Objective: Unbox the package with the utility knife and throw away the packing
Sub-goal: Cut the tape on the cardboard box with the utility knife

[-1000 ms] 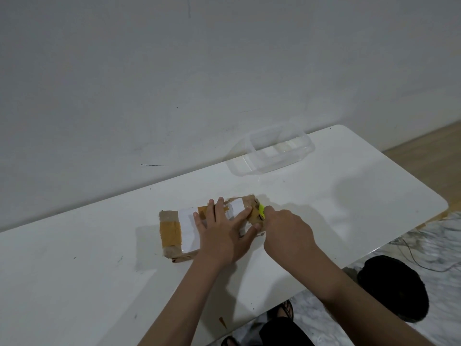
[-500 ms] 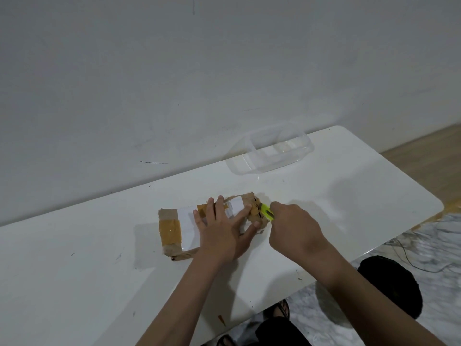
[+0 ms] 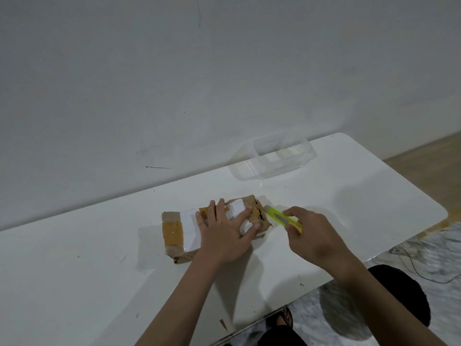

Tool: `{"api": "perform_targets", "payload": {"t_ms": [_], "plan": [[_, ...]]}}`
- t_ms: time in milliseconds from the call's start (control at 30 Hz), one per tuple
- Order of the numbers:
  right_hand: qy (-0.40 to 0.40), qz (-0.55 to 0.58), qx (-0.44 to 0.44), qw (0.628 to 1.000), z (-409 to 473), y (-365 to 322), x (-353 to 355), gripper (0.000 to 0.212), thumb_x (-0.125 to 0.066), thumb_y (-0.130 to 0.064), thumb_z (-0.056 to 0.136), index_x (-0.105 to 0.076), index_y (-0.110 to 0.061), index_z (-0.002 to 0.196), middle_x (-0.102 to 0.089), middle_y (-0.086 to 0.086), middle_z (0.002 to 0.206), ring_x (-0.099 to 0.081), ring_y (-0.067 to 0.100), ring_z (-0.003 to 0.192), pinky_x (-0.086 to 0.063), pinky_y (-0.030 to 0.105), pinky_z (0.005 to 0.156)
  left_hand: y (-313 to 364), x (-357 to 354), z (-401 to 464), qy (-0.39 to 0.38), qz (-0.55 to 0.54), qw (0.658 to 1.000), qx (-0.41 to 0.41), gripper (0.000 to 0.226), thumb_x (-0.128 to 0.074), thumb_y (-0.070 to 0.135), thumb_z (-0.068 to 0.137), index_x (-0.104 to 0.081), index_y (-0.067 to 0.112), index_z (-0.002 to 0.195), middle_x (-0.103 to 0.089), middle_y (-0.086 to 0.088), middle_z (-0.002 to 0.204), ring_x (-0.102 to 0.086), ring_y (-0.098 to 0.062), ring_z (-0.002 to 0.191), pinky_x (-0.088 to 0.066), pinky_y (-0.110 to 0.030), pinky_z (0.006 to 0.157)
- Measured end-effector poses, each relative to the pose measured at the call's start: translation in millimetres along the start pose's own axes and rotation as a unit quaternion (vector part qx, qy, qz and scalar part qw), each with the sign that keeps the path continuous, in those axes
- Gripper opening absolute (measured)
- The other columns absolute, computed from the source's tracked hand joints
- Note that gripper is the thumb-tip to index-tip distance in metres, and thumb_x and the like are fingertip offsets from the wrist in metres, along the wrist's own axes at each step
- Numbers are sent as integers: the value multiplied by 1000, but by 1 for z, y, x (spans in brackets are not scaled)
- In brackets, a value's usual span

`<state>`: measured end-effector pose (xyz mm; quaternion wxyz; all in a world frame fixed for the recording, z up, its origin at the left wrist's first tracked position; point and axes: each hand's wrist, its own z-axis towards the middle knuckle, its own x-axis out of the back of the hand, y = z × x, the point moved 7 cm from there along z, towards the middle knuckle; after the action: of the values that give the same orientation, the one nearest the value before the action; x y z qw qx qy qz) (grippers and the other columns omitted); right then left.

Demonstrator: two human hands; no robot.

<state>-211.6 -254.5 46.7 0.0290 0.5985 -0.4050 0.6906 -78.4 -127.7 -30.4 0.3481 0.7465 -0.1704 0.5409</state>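
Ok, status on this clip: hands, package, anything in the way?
Left hand flat on the package, pinning it. Right hand in a closed grip on the yellow utility knife, tip at the torn right end. Clear tub behind, out of the way.

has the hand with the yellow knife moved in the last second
Yes. The right hand has drawn back to the right, away from the package end, exposing more of the utility knife.
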Motion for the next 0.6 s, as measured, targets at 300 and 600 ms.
{"api": "perform_targets", "payload": {"t_ms": [300,600], "plan": [[-18,-16,-3,1000,-4,-12,-8,27,-51,-17,87,-58,-17,113,-64,3,87,-55,20,69,-44,28,61,2,2,-3,17,6,1000,-10,67,-3,82,74,-15,62,136,-1,-10,159,12,-30,145,15,-61,109],[-44,-130,-8,990,-6,-23,-10,11,-46,-9,83,-40,-18,85,-37,-7,66,-36,10,53,-21,23,44,1,0,-3,21,16,1000,-5,58,-12,78,81,-17,61,136,-1,-11,159,11,-31,145,14,-61,109]]}}
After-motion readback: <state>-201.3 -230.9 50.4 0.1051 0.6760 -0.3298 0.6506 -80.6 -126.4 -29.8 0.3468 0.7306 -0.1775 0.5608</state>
